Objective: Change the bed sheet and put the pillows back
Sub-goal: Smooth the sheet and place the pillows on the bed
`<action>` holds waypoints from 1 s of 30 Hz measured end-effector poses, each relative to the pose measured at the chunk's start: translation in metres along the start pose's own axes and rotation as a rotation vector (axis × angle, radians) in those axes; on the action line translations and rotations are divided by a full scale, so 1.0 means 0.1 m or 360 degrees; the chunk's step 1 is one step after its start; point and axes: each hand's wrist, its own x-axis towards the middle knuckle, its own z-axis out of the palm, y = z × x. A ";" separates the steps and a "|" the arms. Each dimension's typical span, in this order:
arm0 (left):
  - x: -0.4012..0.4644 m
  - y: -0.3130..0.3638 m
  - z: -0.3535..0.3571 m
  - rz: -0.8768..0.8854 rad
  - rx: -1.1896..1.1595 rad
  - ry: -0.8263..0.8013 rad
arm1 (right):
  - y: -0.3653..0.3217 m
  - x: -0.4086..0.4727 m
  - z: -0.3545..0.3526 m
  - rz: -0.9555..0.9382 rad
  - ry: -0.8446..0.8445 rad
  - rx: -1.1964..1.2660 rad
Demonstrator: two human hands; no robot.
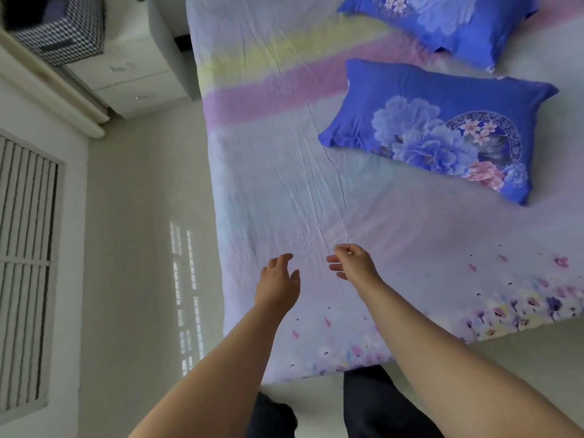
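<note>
Over bed sheet [284, 184]: left hand [279, 281], right hand [352, 262] loosely spread, empty; pillows [442, 134] beyond.

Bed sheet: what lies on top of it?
Two blue floral pillows lie on the bed sheet; both hands are over it. Anything beneath is covered.

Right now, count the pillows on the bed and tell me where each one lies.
2. The near pillow lies flat on the sheet, mid-bed toward the right. The far pillow lies beyond it, cut off by the frame's top edge. More could lie outside the view.
</note>
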 end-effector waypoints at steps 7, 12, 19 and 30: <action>0.58 -0.88 -0.74 0.0368 0.0201 -0.0230 | -0.10 0.07 1.24 0.0012 0.0309 0.0253; 0.95 -1.48 -1.47 0.0518 0.0381 -0.0284 | -0.20 -0.01 2.25 0.0152 0.0345 0.0374; 1.58 -1.61 -1.93 0.0604 0.0445 -0.0351 | -0.42 0.13 2.75 0.0176 0.0385 0.0562; 2.61 -0.62 -1.52 0.0950 0.0861 -0.0480 | -0.38 1.37 2.03 0.0134 0.0722 0.0520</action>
